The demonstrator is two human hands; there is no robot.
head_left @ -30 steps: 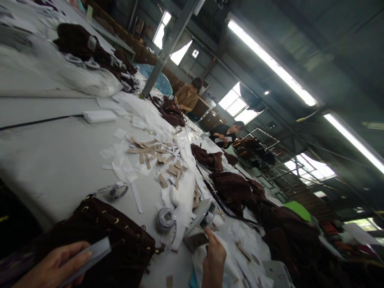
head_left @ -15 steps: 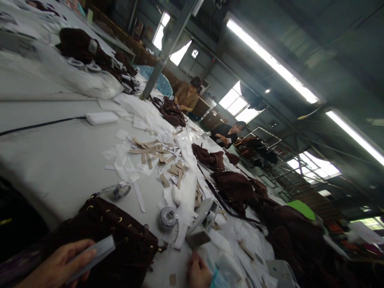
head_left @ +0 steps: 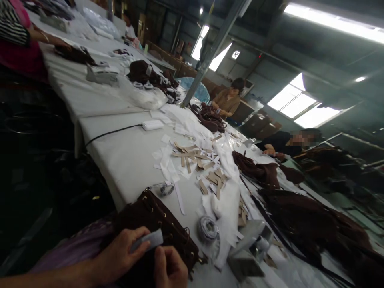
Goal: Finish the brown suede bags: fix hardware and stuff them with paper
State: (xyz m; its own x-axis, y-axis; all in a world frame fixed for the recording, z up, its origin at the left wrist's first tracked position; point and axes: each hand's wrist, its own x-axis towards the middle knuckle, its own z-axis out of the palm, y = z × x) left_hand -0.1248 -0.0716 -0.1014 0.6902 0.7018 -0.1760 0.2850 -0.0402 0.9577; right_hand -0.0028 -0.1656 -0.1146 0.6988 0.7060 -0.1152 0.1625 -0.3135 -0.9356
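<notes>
My left hand (head_left: pixel 120 252) pinches a flat grey strip (head_left: pixel 148 241) between thumb and fingers, over a dark brown suede bag (head_left: pixel 159 224) with brass eyelets that lies at the table's near edge. My right hand (head_left: pixel 169 266) is curled closed right beside it, its fingers up against the lower end of the same strip. Both hands rest over the bag's front half.
The white table (head_left: pixel 126 160) carries tan strips (head_left: pixel 198 160), white paper scraps, a grey tape roll (head_left: pixel 207 228), a white charger with black cable (head_left: pixel 151 125) and more brown bags (head_left: pixel 297 208). Other people sit at the far side; a striped sleeve (head_left: pixel 13 30) reaches in top left.
The view has swung left and down. My right hand has come from the white cloth over to the left hand and now meets the grey strip.
</notes>
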